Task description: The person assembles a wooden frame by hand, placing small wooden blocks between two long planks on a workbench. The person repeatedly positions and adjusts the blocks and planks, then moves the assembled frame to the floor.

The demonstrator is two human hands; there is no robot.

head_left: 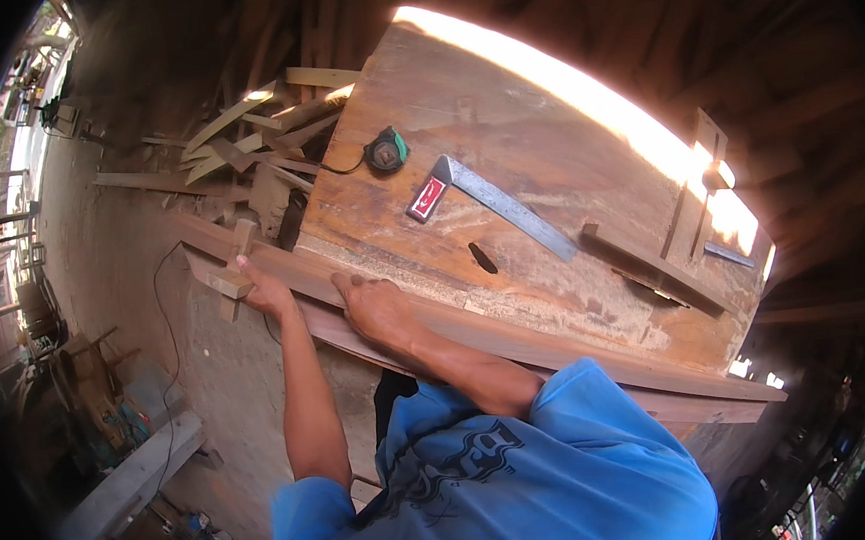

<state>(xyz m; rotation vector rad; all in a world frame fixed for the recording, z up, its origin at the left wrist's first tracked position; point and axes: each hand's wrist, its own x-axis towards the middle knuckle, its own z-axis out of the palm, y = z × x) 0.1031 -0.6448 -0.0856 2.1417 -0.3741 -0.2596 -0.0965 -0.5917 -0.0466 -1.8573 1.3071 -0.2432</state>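
A long reddish-brown wooden board (446,324) runs along the near edge of the workbench (505,155) and juts past its left end. Near that left end, my left hand (268,289) is closed on a wooden marking gauge (230,283), its stem lying across the board. My right hand (380,314) grips the same board farther right, with the fingers over its top; the thumb is hidden. A try square (508,207) with a metal blade lies on the bench beyond my right hand. Left of it sits a black and green tape measure (385,153).
Wood offcuts (263,136) are heaped past the bench's left end. At the right of the bench lie a narrow wooden strip (653,270) and another wooden tool (693,192) with a crosspiece. A thin cord (164,329) hangs down at the left, above a grey beam (132,487).
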